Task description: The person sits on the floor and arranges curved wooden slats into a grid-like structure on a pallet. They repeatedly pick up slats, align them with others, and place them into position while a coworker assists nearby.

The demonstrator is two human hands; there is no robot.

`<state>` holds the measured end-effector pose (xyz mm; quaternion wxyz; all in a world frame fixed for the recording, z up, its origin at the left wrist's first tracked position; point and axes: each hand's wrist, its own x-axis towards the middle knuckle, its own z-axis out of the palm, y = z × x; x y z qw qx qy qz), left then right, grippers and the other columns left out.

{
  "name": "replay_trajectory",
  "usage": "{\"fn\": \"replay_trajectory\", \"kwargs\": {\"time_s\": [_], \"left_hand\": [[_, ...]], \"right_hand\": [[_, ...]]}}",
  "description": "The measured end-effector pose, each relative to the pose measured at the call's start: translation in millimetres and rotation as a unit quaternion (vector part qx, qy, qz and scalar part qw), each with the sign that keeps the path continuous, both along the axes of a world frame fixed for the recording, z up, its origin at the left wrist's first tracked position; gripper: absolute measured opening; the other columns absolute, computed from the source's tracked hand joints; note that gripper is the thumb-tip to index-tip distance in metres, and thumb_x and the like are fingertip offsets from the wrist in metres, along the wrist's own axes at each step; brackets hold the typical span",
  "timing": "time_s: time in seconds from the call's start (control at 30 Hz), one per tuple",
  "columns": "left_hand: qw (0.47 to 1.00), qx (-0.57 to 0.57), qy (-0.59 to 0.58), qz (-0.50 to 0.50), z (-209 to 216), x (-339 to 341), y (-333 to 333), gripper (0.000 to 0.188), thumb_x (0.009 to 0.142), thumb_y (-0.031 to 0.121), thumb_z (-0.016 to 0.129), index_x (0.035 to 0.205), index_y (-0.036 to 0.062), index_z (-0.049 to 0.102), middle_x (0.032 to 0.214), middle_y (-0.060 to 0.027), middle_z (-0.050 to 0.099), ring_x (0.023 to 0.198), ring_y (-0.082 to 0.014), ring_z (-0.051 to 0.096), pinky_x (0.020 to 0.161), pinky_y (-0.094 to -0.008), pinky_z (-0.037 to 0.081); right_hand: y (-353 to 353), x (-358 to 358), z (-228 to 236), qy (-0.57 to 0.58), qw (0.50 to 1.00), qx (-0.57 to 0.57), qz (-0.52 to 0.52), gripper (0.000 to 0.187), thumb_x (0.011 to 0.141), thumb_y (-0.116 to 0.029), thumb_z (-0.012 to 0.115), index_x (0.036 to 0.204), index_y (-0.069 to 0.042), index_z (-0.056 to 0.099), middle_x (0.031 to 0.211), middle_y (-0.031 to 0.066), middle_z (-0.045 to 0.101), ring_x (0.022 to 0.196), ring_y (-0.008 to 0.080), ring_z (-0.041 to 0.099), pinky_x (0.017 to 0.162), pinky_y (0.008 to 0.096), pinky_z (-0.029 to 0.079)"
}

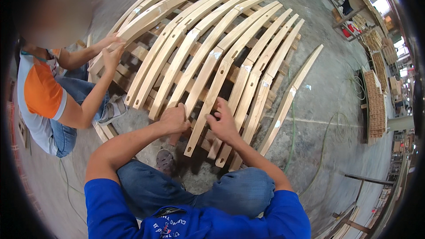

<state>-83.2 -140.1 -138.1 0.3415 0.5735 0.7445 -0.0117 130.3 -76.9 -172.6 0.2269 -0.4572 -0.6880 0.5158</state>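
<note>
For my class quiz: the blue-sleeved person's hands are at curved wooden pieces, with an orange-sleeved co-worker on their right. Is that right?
No: the head view shows the co-worker on their left. The left hand and right hand are at curved wooden pieces.

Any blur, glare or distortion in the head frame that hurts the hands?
Head view, centre: left hand, right hand and wooden pieces look fairly sharp; head view, upper left: smooth blur masks the co-worker's head; head view, far right: bright patches look washed out; head view, rim: black vignette, fisheye bending.
</note>
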Motion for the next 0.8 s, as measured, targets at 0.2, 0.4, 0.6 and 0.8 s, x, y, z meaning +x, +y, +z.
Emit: {"fn": "replay_trajectory", "kwargs": {"time_s": [0.2,0.4,0.6,0.8], "left_hand": [[1.000,-0.003,0.005,-0.011,-3,0,-9,0.053,0.086,0.035,0.069,0.108,-0.0083,0.049,0.094,-0.0338,0.068,0.095,-0.0486,0.069,0.087,-0.0547,0.055],[0.996,0.004,0.074,-0.052,6,5,-5,0.055,0.088,0.038,0.071,0.109,-0.0077,0.050,0.092,-0.0304,0.070,0.090,-0.0447,0.072,0.082,-0.0515,0.058],[0.982,0.163,0.032,-0.093,28,28,24,0.043,0.095,0.040,0.067,0.098,-0.0030,0.063,0.091,-0.0249,0.070,0.084,-0.0420,0.071,0.077,-0.0512,0.057],[0.983,0.090,-0.044,-0.154,17,91,60,0.045,0.093,0.035,0.065,0.103,-0.0090,0.064,0.098,-0.0315,0.070,0.092,-0.0403,0.073,0.083,-0.0502,0.057]], "right_hand": [[22,71,22,-0.079,0.990,0.055,-0.103,0.063,0.093,-0.020,0.074,0.147,-0.001,0.048,0.128,0.0184,0.060,0.101,0.0243,0.065,0.085,0.0371,0.056],[0,133,-11,-0.206,0.948,0.140,-0.198,0.061,0.094,-0.023,0.074,0.143,0.001,0.047,0.122,0.0209,0.064,0.099,0.0269,0.068,0.087,0.0364,0.056],[-6,140,-42,0.066,0.963,-0.139,-0.222,0.063,0.095,-0.018,0.075,0.144,0.005,0.043,0.121,0.0168,0.068,0.110,0.0216,0.067,0.094,0.0345,0.055],[-2,145,-56,0.020,0.975,-0.085,-0.203,0.071,0.089,-0.016,0.080,0.146,0.006,0.044,0.131,0.0185,0.061,0.115,0.0235,0.065,0.096,0.0361,0.054]]}}
